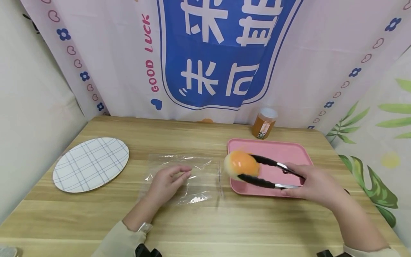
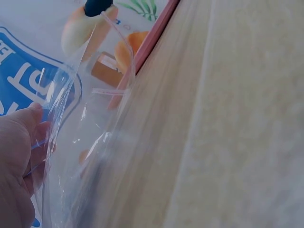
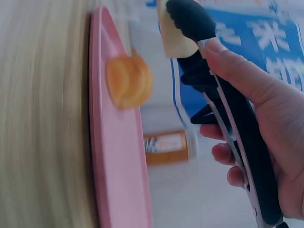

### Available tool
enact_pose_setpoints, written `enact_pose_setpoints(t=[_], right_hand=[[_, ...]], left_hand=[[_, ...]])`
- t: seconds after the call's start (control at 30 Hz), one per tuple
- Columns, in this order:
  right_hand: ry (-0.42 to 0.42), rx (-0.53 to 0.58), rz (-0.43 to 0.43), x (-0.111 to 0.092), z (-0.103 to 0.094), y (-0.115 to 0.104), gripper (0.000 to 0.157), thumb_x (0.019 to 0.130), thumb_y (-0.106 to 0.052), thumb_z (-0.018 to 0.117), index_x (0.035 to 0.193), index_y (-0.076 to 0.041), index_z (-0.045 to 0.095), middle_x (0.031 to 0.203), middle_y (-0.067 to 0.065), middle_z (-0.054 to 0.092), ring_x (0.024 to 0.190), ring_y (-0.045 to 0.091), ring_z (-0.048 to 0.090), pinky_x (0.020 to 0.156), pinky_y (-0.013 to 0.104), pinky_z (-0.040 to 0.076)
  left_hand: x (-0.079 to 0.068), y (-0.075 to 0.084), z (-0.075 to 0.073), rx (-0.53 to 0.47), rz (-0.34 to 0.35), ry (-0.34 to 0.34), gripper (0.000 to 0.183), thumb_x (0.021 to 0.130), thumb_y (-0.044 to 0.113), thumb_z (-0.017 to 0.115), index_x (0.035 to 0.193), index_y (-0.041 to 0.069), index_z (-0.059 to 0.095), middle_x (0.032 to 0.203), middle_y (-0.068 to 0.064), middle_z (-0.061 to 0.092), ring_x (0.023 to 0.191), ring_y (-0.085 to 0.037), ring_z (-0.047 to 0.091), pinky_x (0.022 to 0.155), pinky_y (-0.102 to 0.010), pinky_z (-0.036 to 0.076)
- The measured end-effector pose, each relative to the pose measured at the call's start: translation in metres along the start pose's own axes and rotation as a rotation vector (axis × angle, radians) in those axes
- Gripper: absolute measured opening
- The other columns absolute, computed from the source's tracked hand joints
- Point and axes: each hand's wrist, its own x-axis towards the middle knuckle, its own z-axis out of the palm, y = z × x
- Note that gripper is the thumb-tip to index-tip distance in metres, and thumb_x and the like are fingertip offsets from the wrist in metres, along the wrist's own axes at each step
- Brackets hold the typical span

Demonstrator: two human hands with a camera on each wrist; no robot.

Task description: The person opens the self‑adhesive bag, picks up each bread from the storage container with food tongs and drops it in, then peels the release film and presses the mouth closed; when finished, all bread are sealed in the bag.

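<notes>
My right hand (image 1: 316, 184) grips a pair of tongs (image 1: 264, 160) with black tips and handles. Between the tips is a round bread bun (image 1: 239, 163), orange on top and pale at the side, held up at the tray's left side. My left hand (image 1: 168, 182) pinches the film of a clear plastic bag (image 1: 203, 184), thumb and fingertips close together. In the left wrist view the bag's upper film stands raised, its mouth facing the bun. A second orange bread piece (image 3: 128, 80) lies on the pink tray (image 1: 284, 151), mostly hidden behind the held bun in the head view.
Behind the tray stands a jar (image 1: 264, 125) with amber contents and a pale lid. An oval white checked plate or mat (image 1: 91, 166) lies at the left of the wooden table (image 1: 205, 232). A printed curtain (image 1: 128, 71) hangs along the back edge.
</notes>
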Motion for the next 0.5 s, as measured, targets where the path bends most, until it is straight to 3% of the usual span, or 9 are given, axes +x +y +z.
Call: enact_pose_setpoints(t=[0.2,0.5], right_hand=[[-0.077,-0.079,-0.102,0.018,0.005,-0.029,0.079,0.070,-0.065,0.077,0.131,-0.016,0.063,0.121,0.005,0.070,0.111,0.029,0.066,0.090,0.052,0.055],[-0.123,-0.139,-0.191,0.044,0.026,-0.057,0.077,0.069,-0.065,0.077,0.129,-0.019,0.064,0.114,0.001,0.072,0.105,0.023,0.068,0.090,0.047,0.055]], left_hand=[[0.000,0.001,0.000,0.011,-0.003,-0.002,0.015,0.090,0.019,0.070,0.103,0.012,0.074,0.107,-0.002,0.075,0.105,-0.024,0.070,0.095,-0.044,0.056],[-0.001,0.006,0.001,0.004,0.024,-0.014,0.015,0.090,0.020,0.070,0.103,0.013,0.074,0.107,-0.001,0.075,0.105,-0.022,0.070,0.094,-0.043,0.056]])
